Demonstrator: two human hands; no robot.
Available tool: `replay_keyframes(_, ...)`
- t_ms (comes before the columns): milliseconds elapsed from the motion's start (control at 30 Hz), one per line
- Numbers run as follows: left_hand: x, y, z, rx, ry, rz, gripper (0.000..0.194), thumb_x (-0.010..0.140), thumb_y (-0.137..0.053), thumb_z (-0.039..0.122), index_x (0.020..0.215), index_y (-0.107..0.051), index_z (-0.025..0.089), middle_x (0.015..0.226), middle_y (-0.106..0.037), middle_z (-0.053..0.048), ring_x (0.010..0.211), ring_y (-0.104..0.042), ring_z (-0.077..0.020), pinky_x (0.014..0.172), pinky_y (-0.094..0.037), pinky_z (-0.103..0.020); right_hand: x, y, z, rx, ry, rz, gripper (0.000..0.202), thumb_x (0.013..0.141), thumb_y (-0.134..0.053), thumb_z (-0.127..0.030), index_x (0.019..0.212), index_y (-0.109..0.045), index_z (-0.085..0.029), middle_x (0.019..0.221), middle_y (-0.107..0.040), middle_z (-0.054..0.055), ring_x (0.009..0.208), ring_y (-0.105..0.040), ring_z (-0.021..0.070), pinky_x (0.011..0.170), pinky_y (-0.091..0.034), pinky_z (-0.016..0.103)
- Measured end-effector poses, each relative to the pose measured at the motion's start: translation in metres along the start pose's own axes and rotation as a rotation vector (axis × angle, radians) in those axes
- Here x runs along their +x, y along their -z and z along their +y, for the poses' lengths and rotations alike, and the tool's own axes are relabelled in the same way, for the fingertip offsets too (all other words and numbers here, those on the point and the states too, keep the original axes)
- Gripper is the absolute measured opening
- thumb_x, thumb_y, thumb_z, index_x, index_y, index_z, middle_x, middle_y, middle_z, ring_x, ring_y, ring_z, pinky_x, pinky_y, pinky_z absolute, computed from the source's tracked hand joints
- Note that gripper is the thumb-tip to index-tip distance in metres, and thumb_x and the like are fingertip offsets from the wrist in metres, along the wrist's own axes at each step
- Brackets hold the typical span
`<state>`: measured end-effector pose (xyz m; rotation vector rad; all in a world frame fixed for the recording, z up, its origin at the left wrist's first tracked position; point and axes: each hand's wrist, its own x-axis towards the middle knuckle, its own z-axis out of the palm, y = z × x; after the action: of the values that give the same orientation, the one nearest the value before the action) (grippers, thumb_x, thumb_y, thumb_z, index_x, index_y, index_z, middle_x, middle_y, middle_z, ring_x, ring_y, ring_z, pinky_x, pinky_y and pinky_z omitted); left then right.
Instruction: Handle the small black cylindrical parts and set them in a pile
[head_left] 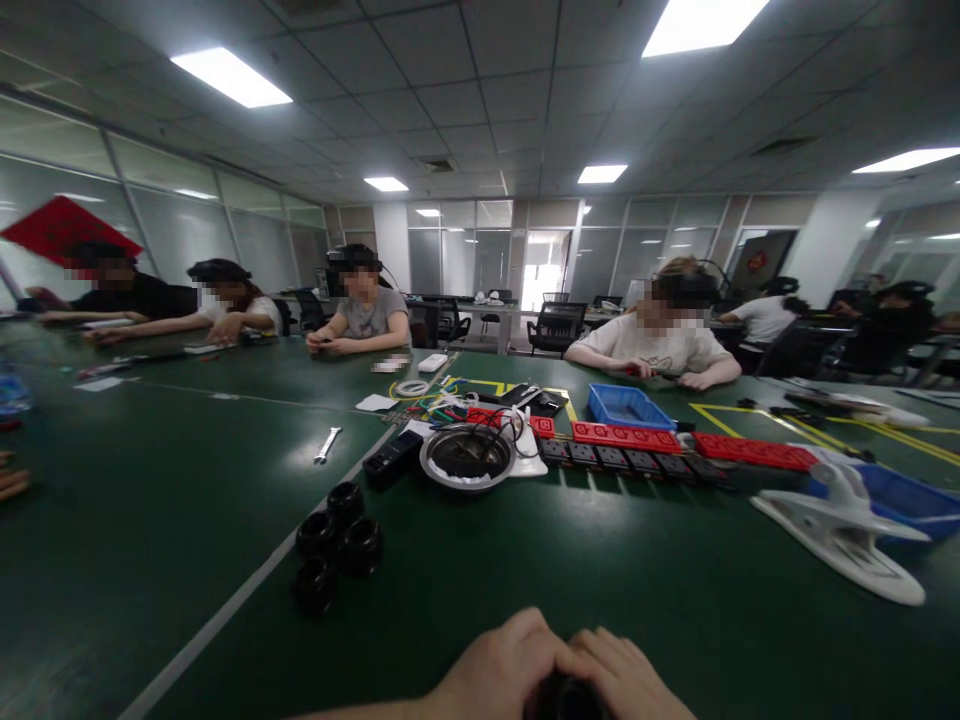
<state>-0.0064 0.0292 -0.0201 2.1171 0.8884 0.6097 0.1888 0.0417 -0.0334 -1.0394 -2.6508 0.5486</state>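
At the bottom edge of the head view my left hand (499,665) and my right hand (626,675) meet around a glossy black round part with a hole (571,698). Fingers of both hands curl over it from either side, and most of it is hidden or cut off by the frame. Ahead and to the left, several similar black ring-shaped parts (361,546) stand in a cluster on the green table (465,560).
A metal bowl (466,482) holding dark items sits mid-table, beside a black box (393,458) and tangled wires. Beyond lie red power strips (626,437), a blue tray (630,406), a wrench (327,445) and a white clamp-like stand (847,540). Several people sit around.
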Motion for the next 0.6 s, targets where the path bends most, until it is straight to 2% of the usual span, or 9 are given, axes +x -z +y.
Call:
replay_keyframes(100,0.001,-0.001,0.0,-0.009,-0.015,-0.024,0.043,0.07,-0.062,0.053,0.102,-0.056,0.025,0.08,-0.042,0.002,0.066,-0.044,-0.0104,0.061,-0.037,-0.019,0.005,0.018,-0.006,0.072,0.051,-0.131,0.038,0.07,-0.058,-0.05,0.1,-0.062,-0.028,0.085,-0.062,0.002,0.075,-0.055,0.0188,0.067,-0.041,0.029)
replay_keyframes(233,-0.001,-0.006,0.005,0.042,-0.026,0.02,0.049,0.063,-0.068,0.054,0.1,-0.055,0.024,0.079,-0.043,0.003,0.068,-0.045,-0.0114,0.062,-0.037,-0.02,0.001,0.035,-0.026,0.072,-0.006,-0.142,0.023,0.066,-0.064,-0.036,0.085,-0.067,-0.024,0.082,-0.06,0.0,0.078,-0.053,0.0169,0.067,-0.039,0.025)
replay_keyframes(300,-0.004,-0.008,0.008,0.068,-0.018,0.064,0.049,0.061,-0.07,0.051,0.099,-0.055,0.023,0.081,-0.045,0.002,0.071,-0.047,-0.0126,0.063,-0.037,-0.021,-0.002,0.035,-0.038,0.052,-0.09,-0.103,0.02,0.063,-0.066,-0.031,0.081,-0.067,-0.021,0.082,-0.06,0.001,0.077,-0.054,0.0173,0.065,-0.039,0.024)
replay_keyframes(433,-0.009,-0.012,0.015,0.093,0.023,0.18,0.05,0.058,-0.075,0.038,0.101,-0.055,0.021,0.09,-0.048,0.001,0.079,-0.049,-0.0149,0.068,-0.038,-0.022,-0.004,0.024,-0.053,-0.149,-0.28,0.074,0.034,0.054,-0.07,-0.033,0.081,-0.064,-0.014,0.08,-0.063,0.007,0.076,-0.055,0.0239,0.068,-0.039,0.032)
replay_keyframes(600,-0.013,-0.016,0.024,0.135,0.074,0.303,0.05,0.06,-0.075,0.024,0.105,-0.053,0.021,0.096,-0.05,0.001,0.086,-0.05,-0.0159,0.077,-0.038,-0.025,-0.007,0.007,-0.06,-0.281,-0.296,0.25,0.026,0.063,-0.06,-0.029,0.083,-0.062,-0.013,0.084,-0.064,0.01,0.083,-0.055,0.0279,0.078,-0.036,0.04)
